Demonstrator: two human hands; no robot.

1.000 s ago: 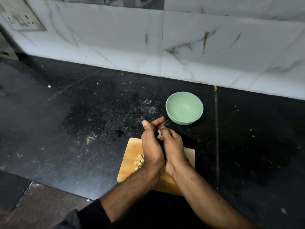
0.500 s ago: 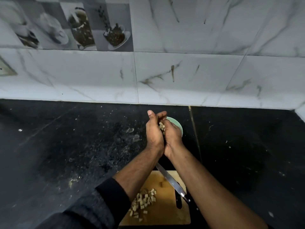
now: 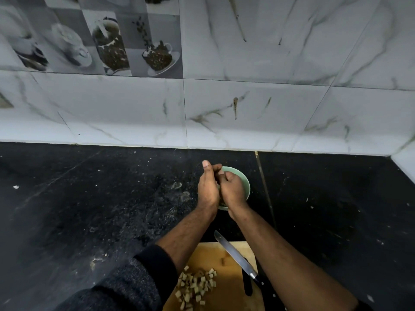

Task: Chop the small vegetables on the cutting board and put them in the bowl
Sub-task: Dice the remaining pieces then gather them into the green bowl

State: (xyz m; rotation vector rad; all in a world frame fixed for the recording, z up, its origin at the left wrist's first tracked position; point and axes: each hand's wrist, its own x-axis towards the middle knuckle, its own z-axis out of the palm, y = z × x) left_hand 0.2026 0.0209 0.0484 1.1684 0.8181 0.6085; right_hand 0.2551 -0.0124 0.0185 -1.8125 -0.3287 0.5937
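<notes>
Chopped vegetable pieces [image 3: 196, 286] lie in a loose heap on the near left part of the wooden cutting board [image 3: 233, 297], small pale cubes, well apart from both hands. Whether any pieces sit between the palms cannot be told, because the hands hide that space.

Both hands are raised over the green bowl [image 3: 243, 180], which stands on the black countertop [image 3: 89, 209] beyond the far edge of the board. The left hand [image 3: 207, 189] and the right hand [image 3: 232, 190] are pressed side by side, edges touching, cupped together with the fingers curled inward. The left thumb points up and away, and the fingertips of both hands meet above the far rim of the bowl. The hands cover most of the bowl's opening, so only its right rim and a sliver of its near edge show. What is inside the bowl is hidden.

A knife [image 3: 238, 257] rests on the board's right side, blade angled up and to the left with its tip reaching just past the board's far edge, and its dark handle running under the right forearm. A single small piece [image 3: 224, 261] lies alone on the board just left of the blade. A dark sleeve [image 3: 134, 281] covers the left forearm near the elbow. White marbled tiles [image 3: 247, 113] back the countertop.
</notes>
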